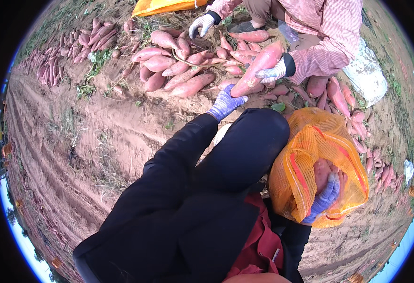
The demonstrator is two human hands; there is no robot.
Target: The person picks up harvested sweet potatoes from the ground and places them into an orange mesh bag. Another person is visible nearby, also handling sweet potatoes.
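My left hand, in a purple knit glove, is at the lower end of a large sweet potato, palm and fingers against it. A co-worker's gloved hand holds the same root nearer its upper end. My right hand, also gloved in purple, is inside the mouth of an orange mesh sack, with its fingers against sweet potatoes in the sack. Whether it grips one cannot be told. The sack stands against my knee, partly filled. A pile of sweet potatoes lies on the soil just beyond my left hand.
Across the pile a co-worker crouches, the other gloved hand above the roots. A white sack lies behind them, an orange sack at the top edge. More sweet potatoes lie left; others lie beyond my sack.
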